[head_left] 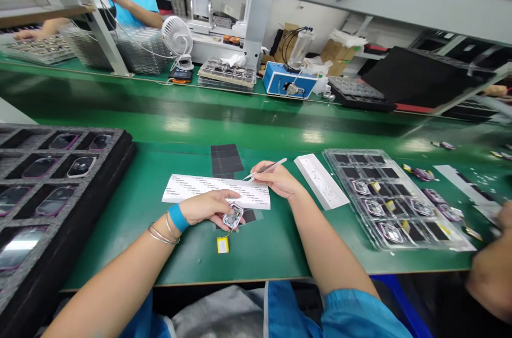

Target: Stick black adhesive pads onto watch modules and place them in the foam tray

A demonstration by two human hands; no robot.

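Note:
My left hand [212, 206], with a blue band at the wrist, is closed around a small watch-like case with its circuit board [233, 216] showing. From it a short wire runs down to a yellow-edged battery pouch [223, 244], which lies on the green mat. My right hand [276, 179] pinches a pair of tweezers [269, 167], their tips pointing left over a white printed adhesive sheet [188, 188]. The sheet lies under and beyond both hands. Dark square pads [226, 159] stick out past its far edge.
To the left stands a grey foam tray [116, 151] holding watch-like cases. At right are a white strip box [322, 180] and stacked clear trays [340, 167] with parts. Another person's arm [492, 268] is at the right edge. A fan [176, 35] and a blue machine [288, 81] line the back.

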